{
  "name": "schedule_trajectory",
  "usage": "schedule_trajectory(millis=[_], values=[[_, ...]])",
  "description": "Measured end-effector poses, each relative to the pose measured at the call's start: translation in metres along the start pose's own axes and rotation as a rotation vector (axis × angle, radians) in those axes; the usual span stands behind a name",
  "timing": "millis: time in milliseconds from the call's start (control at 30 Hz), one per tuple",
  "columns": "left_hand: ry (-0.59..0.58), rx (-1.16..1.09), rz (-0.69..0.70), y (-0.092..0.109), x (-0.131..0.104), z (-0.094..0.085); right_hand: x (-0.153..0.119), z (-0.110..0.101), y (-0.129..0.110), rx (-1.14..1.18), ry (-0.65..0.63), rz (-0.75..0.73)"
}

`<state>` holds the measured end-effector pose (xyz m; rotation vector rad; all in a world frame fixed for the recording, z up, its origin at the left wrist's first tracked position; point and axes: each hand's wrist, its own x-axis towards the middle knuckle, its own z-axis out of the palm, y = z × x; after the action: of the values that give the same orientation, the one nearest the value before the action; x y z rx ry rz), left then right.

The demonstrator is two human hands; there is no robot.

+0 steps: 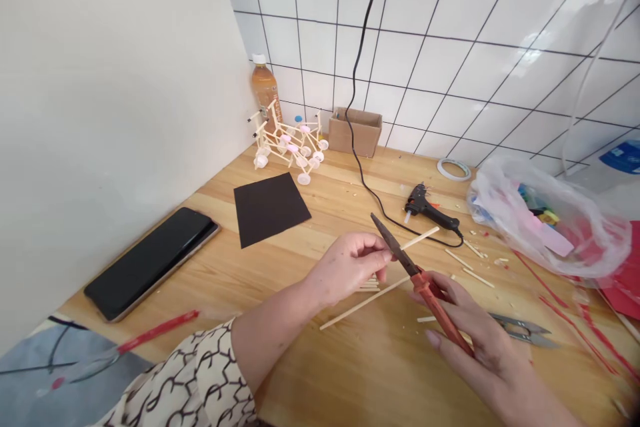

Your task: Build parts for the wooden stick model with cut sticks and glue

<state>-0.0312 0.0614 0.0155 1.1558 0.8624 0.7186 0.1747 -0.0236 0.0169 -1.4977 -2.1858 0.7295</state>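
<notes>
My left hand (353, 263) pinches a thin wooden stick (420, 237) near the middle of the table. In my right hand (475, 340) is a pair of scissors (433, 303) with orange-red handles and dark blades. The blades lie across the stick, just beside my left fingertips. Below the hands, a longer wooden stick (350, 312) rests on the table, and several short pieces (369, 285) lie partly hidden behind my left hand. Thread snips (523, 330) lie partly covered by my right hand.
A black glue gun (433, 210) with a cord, a plastic bag (545, 227) and a tape roll (453, 169) are to the right. Further left are black paper (271, 209), a phone (153, 261), stick-built models (290, 147), a bottle (265, 90) and a cardboard box (355, 133).
</notes>
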Motion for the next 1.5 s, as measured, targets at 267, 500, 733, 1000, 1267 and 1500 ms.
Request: schedule_trajectory(millis=[267, 500, 733, 1000, 1267, 1500], values=[[0.005, -0.048, 0.066, -0.001, -0.001, 0.001, -0.002, 0.001, -0.004, -0.027, 0.000, -0.035], [-0.003, -0.021, 0.076, -0.001, -0.001, 0.001, 0.002, 0.002, -0.006, 0.019, 0.013, -0.045], [0.015, 0.005, 0.067, -0.001, 0.000, 0.001, 0.002, 0.006, -0.004, 0.020, 0.047, 0.054], [-0.008, 0.012, 0.056, -0.007, -0.001, 0.005, 0.007, 0.011, -0.007, 0.130, 0.082, 0.252], [0.006, 0.120, 0.056, -0.009, -0.001, 0.007, 0.005, 0.007, -0.012, 0.047, 0.052, 0.178], [0.008, 0.111, 0.048, -0.007, -0.002, 0.010, 0.008, 0.006, -0.017, 0.056, 0.009, 0.216]])
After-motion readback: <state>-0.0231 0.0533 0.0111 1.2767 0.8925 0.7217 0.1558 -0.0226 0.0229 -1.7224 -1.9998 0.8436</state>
